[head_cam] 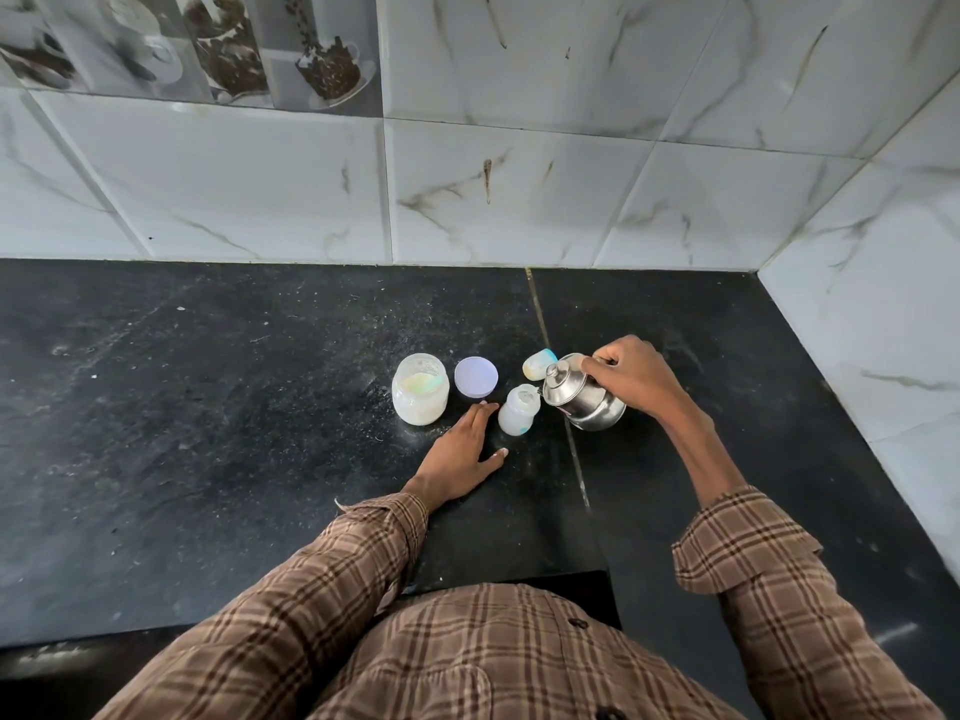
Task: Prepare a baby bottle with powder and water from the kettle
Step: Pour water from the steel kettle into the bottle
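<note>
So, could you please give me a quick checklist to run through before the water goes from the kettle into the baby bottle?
1. Baby bottle uncapped and upright: ok, its mouth is open and its cap lies behind it.
2. Kettle held firmly: ok, the right hand grips its handle.
3. Spout over the bottle mouth: ok, the kettle tilts toward it, beside the rim.
4. Bottle steadied: not ok, the left hand lies flat on the counter, beside the bottle but not holding it.
5. Powder already in the bottle: cannot tell.
6. Powder jar clear of the pour: ok, it stands open to the left, lid beside it.
</note>
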